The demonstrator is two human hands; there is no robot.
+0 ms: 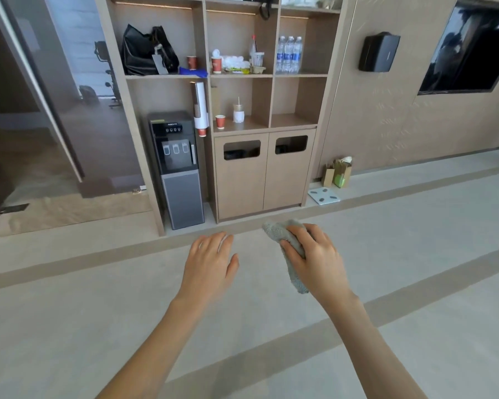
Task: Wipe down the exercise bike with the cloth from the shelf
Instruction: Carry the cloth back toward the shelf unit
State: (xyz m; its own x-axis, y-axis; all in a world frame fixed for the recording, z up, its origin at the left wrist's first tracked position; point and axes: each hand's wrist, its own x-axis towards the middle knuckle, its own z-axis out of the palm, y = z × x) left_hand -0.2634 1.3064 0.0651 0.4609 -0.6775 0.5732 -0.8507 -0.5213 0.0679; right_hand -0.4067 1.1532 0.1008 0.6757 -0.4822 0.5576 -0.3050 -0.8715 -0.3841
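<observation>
My right hand (314,254) grips a grey-green cloth (281,231), bunched in the fingers with one end hanging down below the palm. My left hand (211,260) hovers beside it over the floor with relaxed fingers and holds nothing. The wooden shelf unit (242,76) stands ahead of both hands. An exercise bike (105,73) shows only as a dim reflection in the glass panel at the left; the bike itself is out of view.
A water dispenser (179,168) stands in the shelf unit's lower left bay, beside a two-door cabinet (264,174). Paper bags (339,172) and a bathroom scale (323,195) sit on the floor at the right. A wall screen (470,47) hangs far right.
</observation>
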